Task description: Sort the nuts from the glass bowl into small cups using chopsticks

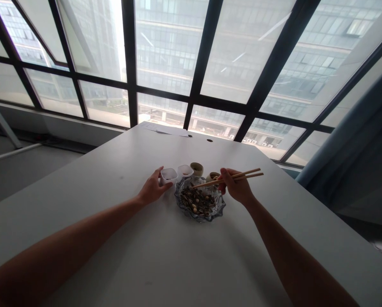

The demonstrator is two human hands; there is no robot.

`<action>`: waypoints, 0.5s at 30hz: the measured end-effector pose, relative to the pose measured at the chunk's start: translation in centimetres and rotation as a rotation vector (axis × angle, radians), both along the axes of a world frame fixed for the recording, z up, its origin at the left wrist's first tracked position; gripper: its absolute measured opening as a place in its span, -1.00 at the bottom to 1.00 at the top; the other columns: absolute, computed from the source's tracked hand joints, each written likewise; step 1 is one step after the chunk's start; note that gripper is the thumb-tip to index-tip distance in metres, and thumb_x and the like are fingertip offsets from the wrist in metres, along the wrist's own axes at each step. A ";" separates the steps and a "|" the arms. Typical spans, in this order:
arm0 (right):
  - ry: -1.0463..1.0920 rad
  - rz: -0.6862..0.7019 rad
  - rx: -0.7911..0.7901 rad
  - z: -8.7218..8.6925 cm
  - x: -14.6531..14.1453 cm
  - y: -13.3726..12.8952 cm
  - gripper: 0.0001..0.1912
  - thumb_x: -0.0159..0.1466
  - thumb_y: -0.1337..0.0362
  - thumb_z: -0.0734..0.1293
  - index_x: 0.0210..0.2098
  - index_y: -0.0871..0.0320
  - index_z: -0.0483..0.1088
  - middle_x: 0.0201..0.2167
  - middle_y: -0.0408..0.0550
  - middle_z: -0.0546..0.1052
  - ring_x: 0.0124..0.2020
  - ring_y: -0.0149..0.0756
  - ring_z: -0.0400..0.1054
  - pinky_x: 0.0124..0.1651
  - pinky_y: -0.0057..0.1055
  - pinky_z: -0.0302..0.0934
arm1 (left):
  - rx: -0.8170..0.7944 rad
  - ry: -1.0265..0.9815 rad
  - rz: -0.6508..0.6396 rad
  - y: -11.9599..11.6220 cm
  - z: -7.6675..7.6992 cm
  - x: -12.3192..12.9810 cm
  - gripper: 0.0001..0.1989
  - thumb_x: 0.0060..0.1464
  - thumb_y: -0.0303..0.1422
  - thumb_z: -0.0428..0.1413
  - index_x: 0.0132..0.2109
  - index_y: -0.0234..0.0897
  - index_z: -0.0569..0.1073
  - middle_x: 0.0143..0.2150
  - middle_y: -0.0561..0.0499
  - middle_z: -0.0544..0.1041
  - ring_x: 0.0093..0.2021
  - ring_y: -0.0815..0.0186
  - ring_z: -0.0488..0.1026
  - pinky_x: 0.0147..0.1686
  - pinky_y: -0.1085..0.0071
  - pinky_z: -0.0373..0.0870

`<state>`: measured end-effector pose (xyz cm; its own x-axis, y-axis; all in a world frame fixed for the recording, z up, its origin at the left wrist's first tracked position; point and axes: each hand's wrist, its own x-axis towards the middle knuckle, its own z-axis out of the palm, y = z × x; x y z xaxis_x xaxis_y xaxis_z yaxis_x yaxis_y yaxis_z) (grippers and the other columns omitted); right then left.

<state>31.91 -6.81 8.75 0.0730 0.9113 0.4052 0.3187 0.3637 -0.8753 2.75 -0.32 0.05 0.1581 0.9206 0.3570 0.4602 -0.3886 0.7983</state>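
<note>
By the windows (pixel 165 51), papers (pixel 167 129) lie unreadably far off; the left hand (pixel 152 187) grips a white cup (pixel 169 174), the right hand (pixel 235 185) clutches chopsticks (pixel 253 172) over a glass bowl (pixel 201 218).

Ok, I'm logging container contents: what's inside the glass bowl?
The glass bowl holds dark, seed-like pieces with several small pale, roundish ones among them; chopsticks reach over its far side. Whatever lies beneath the top layer is covered.
</note>
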 end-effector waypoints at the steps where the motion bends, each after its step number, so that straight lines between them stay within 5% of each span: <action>1: 0.059 -0.030 -0.007 0.0 0.4 0.3 -0.42 0.12 -0.26 0.38 -0.56 0.18 0.41 -0.78 -0.12 0.43 -0.80 -0.42 0.27 -0.77 -0.53 0.14 | 0.003 0.002 0.006 0.0 0.0 0.0 -0.10 -0.04 -0.06 0.23 0.34 -0.45 0.18 0.11 -0.33 0.50 0.13 -0.01 0.45 0.12 0.08 0.37; 8: 0.488 -0.130 -0.248 0.1 3.0 1.7 -0.57 0.26 0.00 0.39 -0.56 0.18 0.35 -0.82 -0.21 0.35 -0.83 -0.48 0.20 -0.69 -0.51 0.32 | 0.046 0.022 0.027 0.0 -0.1 0.1 -0.10 -0.07 -0.08 0.26 0.33 -0.42 0.20 0.08 -0.28 0.51 0.09 0.01 0.47 0.10 0.12 0.39; 15: 0.487 -0.104 -0.187 -0.4 3.8 1.9 -0.54 0.20 -0.07 0.43 -0.56 0.18 0.37 -0.82 -0.20 0.35 -0.81 -0.46 0.24 -0.71 -0.52 0.29 | 0.101 -0.019 0.010 0.5 -0.8 -0.1 -0.13 -0.12 -0.20 0.30 0.32 -0.36 0.21 0.04 -0.24 0.54 0.06 0.03 0.51 0.07 0.10 0.42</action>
<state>35.72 -4.92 8.31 0.3057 0.9428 0.1330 -0.1150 0.1753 -0.9778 2.66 0.14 -0.78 0.1416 0.8812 0.4511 0.4493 -0.4633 0.7639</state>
